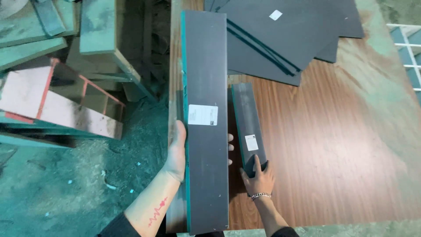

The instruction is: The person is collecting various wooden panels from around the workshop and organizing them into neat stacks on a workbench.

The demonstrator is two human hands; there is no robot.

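My left hand (176, 153) grips a long dark grey board (205, 79) with a green edge and a white sticker, holding it by its left edge above the table's left side; fingertips show past its right edge. My right hand (258, 177), with a chain bracelet on the wrist, clasps the near end of a narrower dark grey board (247, 118) that also bears a small white sticker. That narrow board lies on the wood-grain table (333, 145), just to the right of the long one.
A fanned stack of dark grey panels (280, 35) lies at the table's far side. Left of the table, on a dusty floor (79, 184), stand offcuts and a pink-faced panel (52, 105). A white rack (410, 48) shows at the right edge.
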